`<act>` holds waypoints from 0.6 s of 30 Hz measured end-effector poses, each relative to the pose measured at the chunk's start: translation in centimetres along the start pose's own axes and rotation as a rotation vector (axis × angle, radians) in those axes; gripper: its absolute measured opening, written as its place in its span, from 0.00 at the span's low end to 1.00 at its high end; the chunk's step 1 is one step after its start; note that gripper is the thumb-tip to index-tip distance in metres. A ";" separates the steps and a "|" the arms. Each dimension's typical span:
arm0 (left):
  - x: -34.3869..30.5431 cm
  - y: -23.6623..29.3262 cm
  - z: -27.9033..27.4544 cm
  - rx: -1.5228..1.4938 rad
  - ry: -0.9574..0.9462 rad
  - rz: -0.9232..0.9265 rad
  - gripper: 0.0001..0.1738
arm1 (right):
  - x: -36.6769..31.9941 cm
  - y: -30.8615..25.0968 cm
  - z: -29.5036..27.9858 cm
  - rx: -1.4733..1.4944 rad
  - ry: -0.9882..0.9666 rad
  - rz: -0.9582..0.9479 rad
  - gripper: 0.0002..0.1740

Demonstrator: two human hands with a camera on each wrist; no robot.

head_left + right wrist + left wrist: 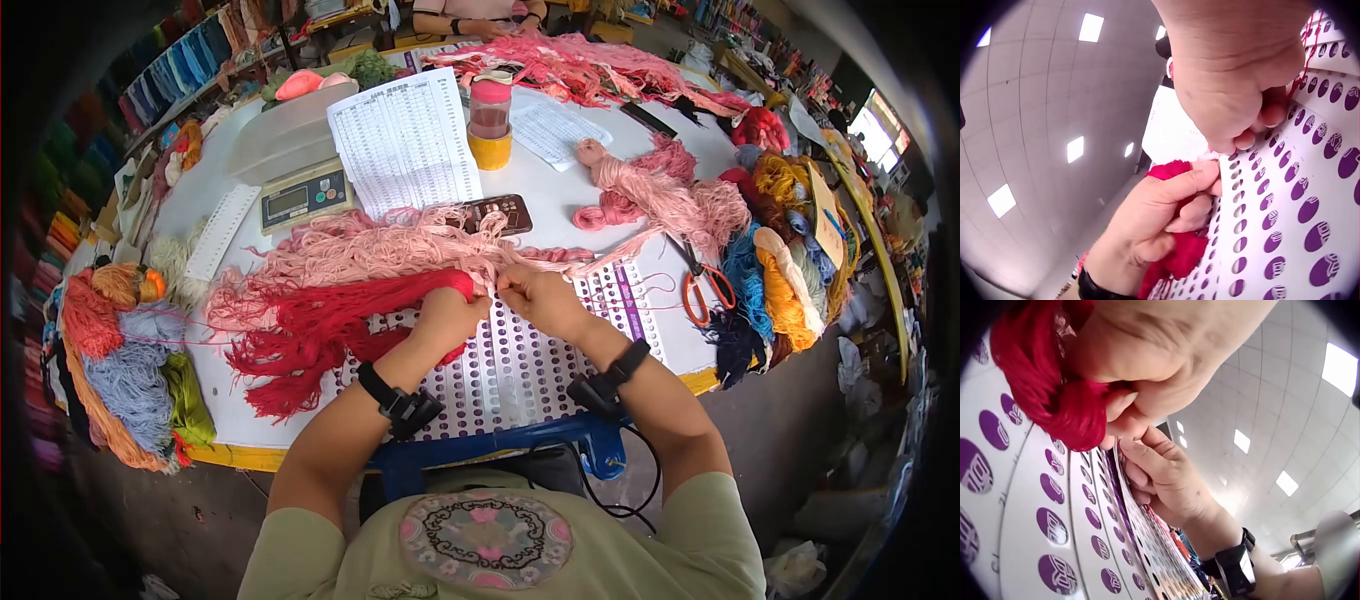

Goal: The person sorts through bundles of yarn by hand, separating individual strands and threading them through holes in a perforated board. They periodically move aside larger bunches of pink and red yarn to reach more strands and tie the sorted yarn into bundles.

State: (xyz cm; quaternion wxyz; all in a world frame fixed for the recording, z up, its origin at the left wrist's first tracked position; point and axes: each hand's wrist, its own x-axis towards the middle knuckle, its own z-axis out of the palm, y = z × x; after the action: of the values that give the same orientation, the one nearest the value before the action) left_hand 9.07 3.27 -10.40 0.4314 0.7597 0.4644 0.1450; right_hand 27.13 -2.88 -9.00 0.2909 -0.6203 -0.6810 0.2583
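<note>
My left hand [455, 312] grips a thick skein of crimson embroidery thread [330, 310], whose loose ends spread leftward over the table. In the left wrist view, the crimson loop [1079, 419] bulges beside the curled fingers. Close by, my right hand [545, 302] has thumb and fingers pinched together, with a bit of pale pink thread [1211, 155] showing between the two hands' fingertips. Both hands are right at the edge of white punched cards [510, 370] printed with purple dots. The right fingertips are partly hidden, and I cannot tell exactly how they hold the thread.
Pale pink thread [390, 250] lies beyond the hands, with a phone [505, 214] near it. Behind are a scale [308, 197], a printed sheet [405, 140] and a pink-lidded jar [490, 110]. Orange-handled scissors [708, 295] lie right; coloured skeins [785, 260] hang off that side. Another person sits opposite.
</note>
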 end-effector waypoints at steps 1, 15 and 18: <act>-0.2 0.1 0.2 0.003 -0.002 -0.004 0.09 | -0.1 -0.1 0.0 0.006 -0.001 0.012 0.05; -0.2 1.3 -0.9 -0.179 0.020 -0.130 0.08 | 0.2 1.1 0.3 0.314 0.009 0.080 0.06; -1.0 0.1 -2.7 -0.778 -0.069 -0.078 0.09 | 0.2 1.4 0.3 0.373 0.010 0.097 0.05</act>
State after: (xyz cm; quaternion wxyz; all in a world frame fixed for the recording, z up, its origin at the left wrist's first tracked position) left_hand 6.95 3.83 -8.61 0.7075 0.5258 0.3885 0.2682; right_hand 27.89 -2.51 -10.18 0.3917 -0.5889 -0.5892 0.3906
